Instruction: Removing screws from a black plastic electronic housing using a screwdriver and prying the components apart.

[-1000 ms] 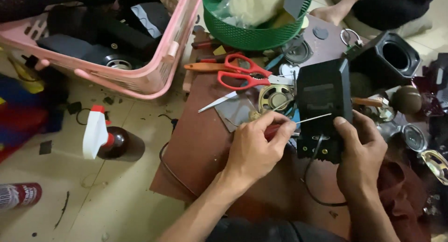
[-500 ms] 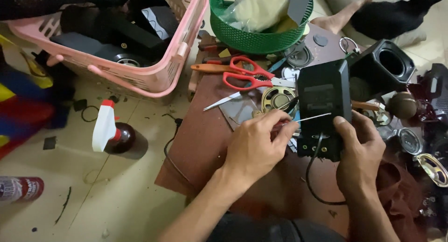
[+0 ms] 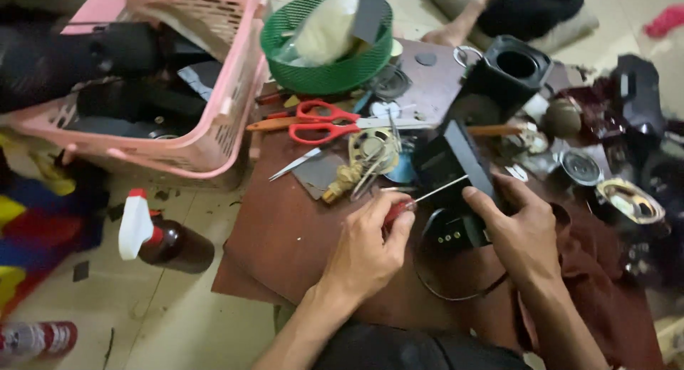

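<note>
Near the middle of the brown wooden board (image 3: 285,234), the left hand (image 3: 367,252) is closed around the red handle of a thin metal-shafted screwdriver (image 3: 427,196), its tip reaching toward the small black plastic box-shaped speaker housing (image 3: 452,174). That housing sits tilted on the board, just right of centre, and the right hand (image 3: 524,234) is clamped on its right side with the thumb lying over its top edge. It looks rigid, light and smooth, so likely to slip under the pushing tool; holding its flat side walls seems the firmest hold. The slim shaft would flex or skid off a screw head. The screw itself is hidden, the housing's underside is covered by the fingers, and the cluttered parts at far right are blurred
</note>
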